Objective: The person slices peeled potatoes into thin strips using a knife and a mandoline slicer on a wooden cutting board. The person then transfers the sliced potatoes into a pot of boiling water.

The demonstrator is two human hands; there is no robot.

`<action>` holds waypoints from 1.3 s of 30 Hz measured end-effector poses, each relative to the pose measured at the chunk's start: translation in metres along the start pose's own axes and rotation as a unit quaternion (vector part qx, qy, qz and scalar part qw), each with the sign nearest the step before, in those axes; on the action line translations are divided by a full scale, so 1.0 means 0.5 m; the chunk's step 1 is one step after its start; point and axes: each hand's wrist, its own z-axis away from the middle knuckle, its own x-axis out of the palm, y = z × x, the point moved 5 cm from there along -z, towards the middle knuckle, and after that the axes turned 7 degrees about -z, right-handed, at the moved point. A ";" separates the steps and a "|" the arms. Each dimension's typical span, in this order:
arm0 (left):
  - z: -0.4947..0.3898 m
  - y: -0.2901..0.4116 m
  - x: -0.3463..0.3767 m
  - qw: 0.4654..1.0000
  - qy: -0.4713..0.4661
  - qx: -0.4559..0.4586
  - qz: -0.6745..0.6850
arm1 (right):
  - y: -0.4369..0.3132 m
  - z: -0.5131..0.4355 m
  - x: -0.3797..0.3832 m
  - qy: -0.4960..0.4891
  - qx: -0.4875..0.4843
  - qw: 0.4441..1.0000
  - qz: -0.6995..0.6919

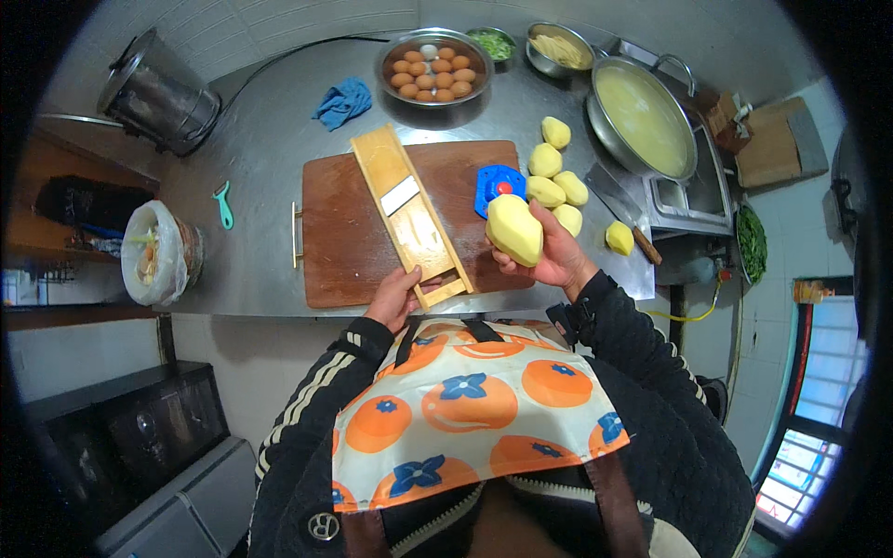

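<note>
My left hand (396,296) grips the lower end of a wooden mandoline slicer (411,227) with a metal blade plate, which lies slanted over a brown cutting board (335,230). A large peeled potato (515,229) is in my right hand (551,254), held above the board's right edge. Just behind that potato lies a blue plastic holder (499,183) with a red centre. Several more peeled potatoes (545,160) are grouped on the steel table right of the board. A cut potato piece (619,238) rests apart from them, beside a knife (628,220) with a wooden handle.
Behind the board stand a steel bowl of eggs (434,97), a bowl of chopped greens (492,45), a bowl of pale strips (558,52) and a large pot of cloudy liquid (642,115). A blue cloth (342,103), green peeler (224,206) and lined bin (157,254) are leftward.
</note>
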 end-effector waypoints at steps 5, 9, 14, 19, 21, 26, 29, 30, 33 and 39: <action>0.021 0.012 0.007 0.993 -0.075 0.002 0.090 | 0.025 -0.110 0.036 0.199 -0.086 0.937 0.273; 0.052 0.031 0.032 0.976 -0.156 -0.007 0.151 | 0.061 -0.201 0.068 0.265 -0.168 0.681 0.662; 0.080 0.047 0.042 0.982 -0.136 -0.011 0.133 | 0.113 -0.268 0.078 0.267 -0.208 0.474 0.813; 0.081 0.035 0.026 0.984 -0.116 -0.046 0.123 | 0.121 -0.256 0.095 0.188 -0.236 0.403 0.864; 0.077 0.032 0.019 0.984 -0.119 -0.053 0.123 | 0.122 -0.242 0.094 0.174 -0.222 0.431 0.857; 0.081 0.034 0.010 0.989 -0.112 -0.045 0.088 | 0.127 -0.218 0.078 0.144 -0.209 0.475 0.843; 0.080 0.038 0.014 0.984 -0.144 -0.048 0.091 | 0.103 -0.203 0.054 0.159 -0.234 0.576 0.767; 0.077 0.037 0.016 0.982 -0.153 -0.051 0.096 | 0.092 -0.194 0.049 0.150 -0.245 0.615 0.734; 0.067 0.031 0.016 0.976 -0.179 -0.052 0.114 | 0.052 -0.169 0.016 0.262 -0.230 0.705 0.618; 0.056 0.020 0.010 0.966 -0.215 -0.030 0.139 | 0.091 -0.172 0.073 0.176 -0.259 0.479 0.820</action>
